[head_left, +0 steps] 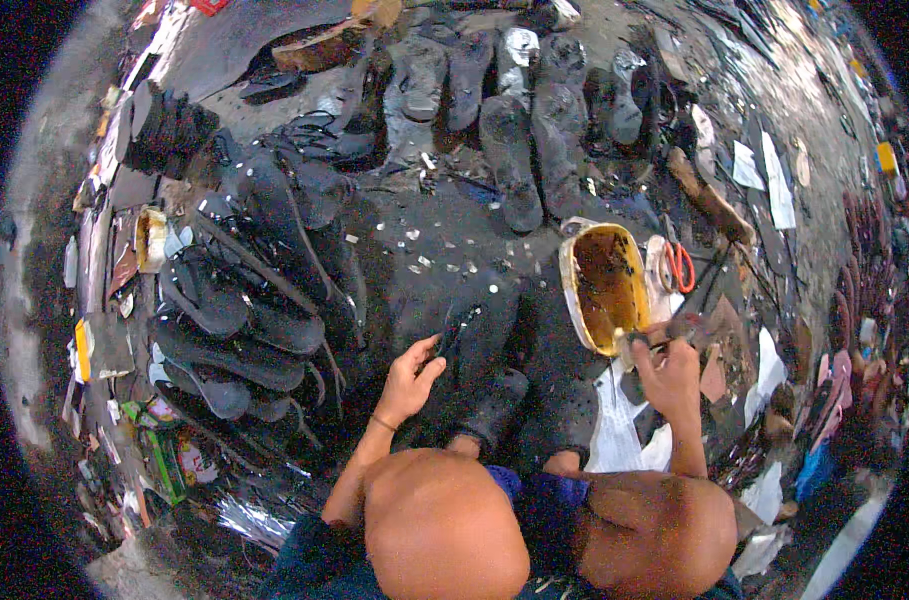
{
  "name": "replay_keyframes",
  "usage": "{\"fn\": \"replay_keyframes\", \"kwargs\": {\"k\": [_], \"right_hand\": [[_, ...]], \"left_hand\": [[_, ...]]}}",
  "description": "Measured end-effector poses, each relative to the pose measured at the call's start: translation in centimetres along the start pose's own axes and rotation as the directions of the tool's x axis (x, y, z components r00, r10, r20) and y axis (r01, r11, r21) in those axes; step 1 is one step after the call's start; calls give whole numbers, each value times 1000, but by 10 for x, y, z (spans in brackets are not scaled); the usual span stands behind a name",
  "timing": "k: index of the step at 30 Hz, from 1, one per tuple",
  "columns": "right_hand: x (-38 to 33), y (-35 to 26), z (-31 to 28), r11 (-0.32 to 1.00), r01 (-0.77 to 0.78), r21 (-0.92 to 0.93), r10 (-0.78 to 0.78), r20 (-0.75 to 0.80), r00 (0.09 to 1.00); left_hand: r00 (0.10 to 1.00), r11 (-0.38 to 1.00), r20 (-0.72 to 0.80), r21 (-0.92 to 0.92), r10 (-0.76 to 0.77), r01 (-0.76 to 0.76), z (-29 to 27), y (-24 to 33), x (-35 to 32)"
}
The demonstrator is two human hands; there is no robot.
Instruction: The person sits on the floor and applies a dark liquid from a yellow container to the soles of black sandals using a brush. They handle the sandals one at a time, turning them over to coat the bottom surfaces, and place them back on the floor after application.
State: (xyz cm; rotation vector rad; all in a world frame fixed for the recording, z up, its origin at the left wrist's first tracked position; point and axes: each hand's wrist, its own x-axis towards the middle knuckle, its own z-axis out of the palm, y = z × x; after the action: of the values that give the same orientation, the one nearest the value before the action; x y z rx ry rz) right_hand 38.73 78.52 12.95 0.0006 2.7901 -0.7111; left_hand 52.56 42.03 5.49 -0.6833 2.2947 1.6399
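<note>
My left hand (pixel 409 380) is closed in a pinch on a thin black piece (pixel 458 330), which blends into the dark ground and has small pale spots. My right hand (pixel 666 370) is closed at the near rim of a pale oval tub (pixel 572 300) with yellow-brown, glue-like stuff inside. From its fingers a short pale end (pixel 624 342) sticks out over the rim; the rest of what it grips is hidden, so its kind is unclear. Scissors with red handles (pixel 679 268) lie just right of the tub.
Black shoe soles (pixel 239 350) lie heaped at the left, and more soles (pixel 511 160) lie flat ahead. A stack of dark soles (pixel 169 130) stands far left. White paper scraps (pixel 616 420) lie by my right leg. Pinkish and dark strips (pixel 844 380) cover the right side.
</note>
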Motion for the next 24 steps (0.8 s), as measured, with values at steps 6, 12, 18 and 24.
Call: {"fn": "replay_keyframes", "kwargs": {"k": [6, 12, 18, 24], "right_hand": [[-16, -6, -15, 993, -39, 108, 33, 62, 998], [-6, -51, -23, 940, -92, 328, -59, 422, 905], [1, -51, 6, 628, -56, 776, -98, 150, 984], [39, -98, 7, 625, 285, 727, -222, -184, 957]], "left_hand": [[927, 922, -257, 346, 273, -175, 25, 7, -17], [881, 785, 52, 431, 469, -444, 56, 1, 9], [784, 569, 311, 552, 537, -609, 73, 21, 86], [962, 872, 261, -486, 82, 57, 69, 92, 118]]}}
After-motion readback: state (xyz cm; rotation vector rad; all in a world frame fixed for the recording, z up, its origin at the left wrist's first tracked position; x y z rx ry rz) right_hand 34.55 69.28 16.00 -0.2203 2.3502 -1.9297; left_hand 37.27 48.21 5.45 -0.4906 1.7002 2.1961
